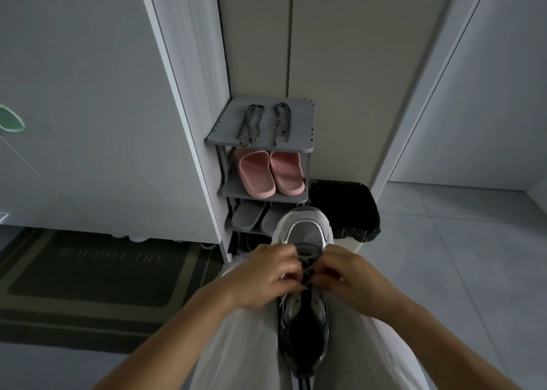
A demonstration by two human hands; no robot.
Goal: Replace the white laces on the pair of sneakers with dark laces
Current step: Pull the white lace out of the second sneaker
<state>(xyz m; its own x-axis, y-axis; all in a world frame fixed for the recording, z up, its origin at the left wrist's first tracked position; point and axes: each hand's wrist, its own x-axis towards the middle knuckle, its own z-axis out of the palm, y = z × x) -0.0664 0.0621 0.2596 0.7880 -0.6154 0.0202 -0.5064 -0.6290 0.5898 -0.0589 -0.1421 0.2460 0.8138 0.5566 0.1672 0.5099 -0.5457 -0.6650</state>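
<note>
Fingers (287,283) of left hand (263,277) and right hand (352,277) pinch flat white laces (307,264) on mesh-toed sneaker (305,232).

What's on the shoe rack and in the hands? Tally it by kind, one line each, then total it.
Dark laces: 2, on the top shelf
Pink slippers: 2
Grey slippers: 2, one partly hidden
Sneaker: 1, on the lap; left hand and right hand pinch its white lace
Total: 7

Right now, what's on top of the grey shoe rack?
Two dark laces lie side by side on its top board. Nothing covers them, and only the board shows underneath.
</note>
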